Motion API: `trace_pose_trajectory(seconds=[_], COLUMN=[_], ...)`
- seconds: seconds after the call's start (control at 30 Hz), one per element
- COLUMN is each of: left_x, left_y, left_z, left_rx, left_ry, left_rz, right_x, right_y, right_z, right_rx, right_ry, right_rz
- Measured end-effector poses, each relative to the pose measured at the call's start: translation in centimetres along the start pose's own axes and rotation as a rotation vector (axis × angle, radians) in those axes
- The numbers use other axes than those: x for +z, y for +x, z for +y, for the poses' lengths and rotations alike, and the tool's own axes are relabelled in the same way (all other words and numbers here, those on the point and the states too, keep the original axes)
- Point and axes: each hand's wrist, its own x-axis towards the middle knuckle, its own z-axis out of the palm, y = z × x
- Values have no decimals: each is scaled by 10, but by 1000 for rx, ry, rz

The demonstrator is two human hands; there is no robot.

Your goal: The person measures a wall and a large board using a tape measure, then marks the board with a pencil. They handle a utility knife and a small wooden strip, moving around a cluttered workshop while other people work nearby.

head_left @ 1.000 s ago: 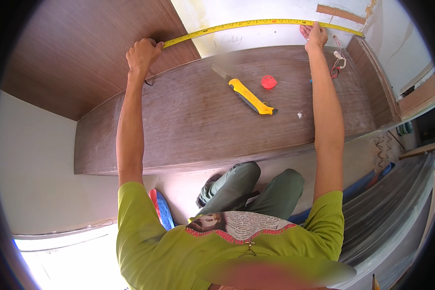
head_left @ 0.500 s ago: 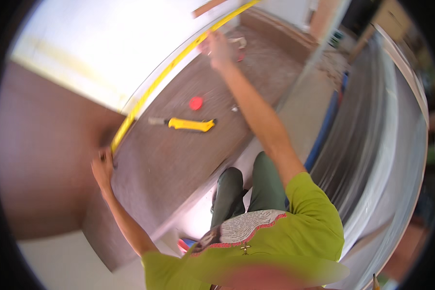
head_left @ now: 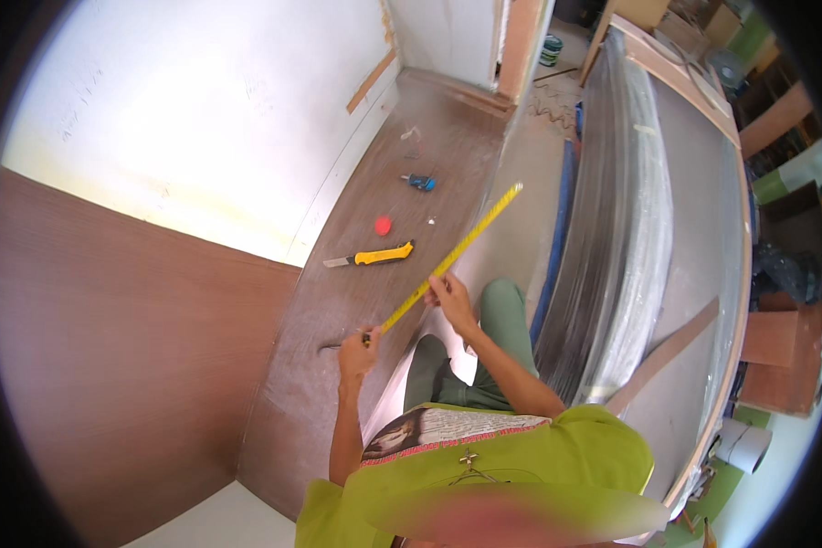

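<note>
My left hand point(head_left: 356, 356) is closed around the body of a tape measure, mostly hidden by the fingers. Its yellow blade point(head_left: 484, 226) runs out diagonally up to the right, the far end free in the air. Farther along, my right hand point(head_left: 453, 303) pinches the blade. Both hands are above the near edge of a brown wood-grain panel point(head_left: 338, 301). On the panel lie a yellow utility knife point(head_left: 384, 255) with its blade out, a small red round piece point(head_left: 383, 225) and a small blue-handled tool point(head_left: 419, 183).
Behind the panel rises a white wall point(head_left: 183, 119) with pencil marks, and a brown panel point(head_left: 137, 329) stands at the left. A plastic-wrapped stack of sheets point(head_left: 612, 237) fills the right side. A brown strip point(head_left: 365, 82) rests against the wall.
Both hands have drawn back toward me, taking the tape measure off the wall. Much less blade is out, and the blue-handled tool now shows on the panel.
</note>
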Motion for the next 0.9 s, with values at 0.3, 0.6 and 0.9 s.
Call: trace_pose_trajectory(seconds=[0.3, 0.6, 0.9], left_x=[3, -24, -29], left_y=[-14, -33, -83], left_z=[115, 145, 119], left_rx=[300, 573, 931], left_ry=[-183, 91, 265], left_rz=[-347, -686, -949], right_x=[-24, -7, 29], right_y=[-123, -316, -394], right_z=[-12, -19, -24], right_rx=[48, -145, -187], right_ry=[-413, -358, -464], right_rz=[-73, 614, 1206])
